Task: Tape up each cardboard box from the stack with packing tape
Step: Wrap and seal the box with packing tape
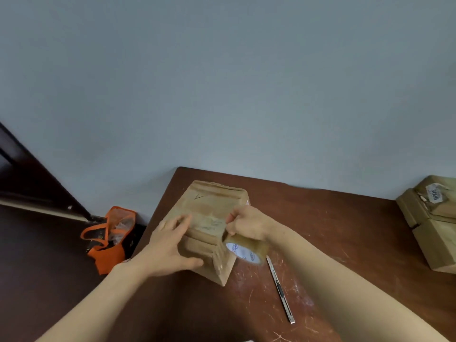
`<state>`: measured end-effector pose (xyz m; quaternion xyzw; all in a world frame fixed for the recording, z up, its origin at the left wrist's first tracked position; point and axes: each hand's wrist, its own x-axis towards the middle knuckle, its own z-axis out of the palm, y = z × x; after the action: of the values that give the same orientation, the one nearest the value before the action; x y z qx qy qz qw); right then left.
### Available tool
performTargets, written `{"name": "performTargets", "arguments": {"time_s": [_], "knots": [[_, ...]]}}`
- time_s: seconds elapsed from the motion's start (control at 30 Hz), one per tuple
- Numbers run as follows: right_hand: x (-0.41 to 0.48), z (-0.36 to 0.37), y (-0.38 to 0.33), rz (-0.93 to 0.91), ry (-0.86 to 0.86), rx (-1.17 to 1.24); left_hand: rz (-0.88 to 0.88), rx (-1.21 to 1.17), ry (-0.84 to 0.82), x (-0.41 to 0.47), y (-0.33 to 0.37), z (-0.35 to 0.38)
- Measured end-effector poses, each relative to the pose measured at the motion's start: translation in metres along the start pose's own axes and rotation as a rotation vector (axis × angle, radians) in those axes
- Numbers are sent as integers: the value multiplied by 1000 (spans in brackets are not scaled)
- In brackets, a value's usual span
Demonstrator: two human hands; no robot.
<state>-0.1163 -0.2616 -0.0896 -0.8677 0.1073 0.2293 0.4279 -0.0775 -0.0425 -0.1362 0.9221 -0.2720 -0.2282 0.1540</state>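
Head view: the cardboard box (212,201) sits on the counter (320,218) between both hands, with a strip of tape partly laid across its top. The left hand (170,245) presses flat on the strip. The right hand (246,225) grips the tape roll (246,250). The stacked boxes (431,218) lie well off beyond the right hand, and I can't tell whether they are taped.

left hand (170,245) on box (212,201), right hand (249,224) gripping tape (246,250)
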Motion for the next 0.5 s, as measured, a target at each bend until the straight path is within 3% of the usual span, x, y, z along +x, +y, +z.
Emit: {"name": "performTargets", "arguments": {"time_s": [0.2,0.37,0.43,0.5], "knots": [[17,16,-47,-51,20,162,-79,-284,131,-3,-9,-6],[30,16,-70,-177,15,351,-35,-780,21,-1,-42,-26],[38,20,-73,-186,12,398,-79,-836,187,2,-45,-24],[46,28,-78,-162,27,396,-81,-735,360,6,-45,-19]]}}
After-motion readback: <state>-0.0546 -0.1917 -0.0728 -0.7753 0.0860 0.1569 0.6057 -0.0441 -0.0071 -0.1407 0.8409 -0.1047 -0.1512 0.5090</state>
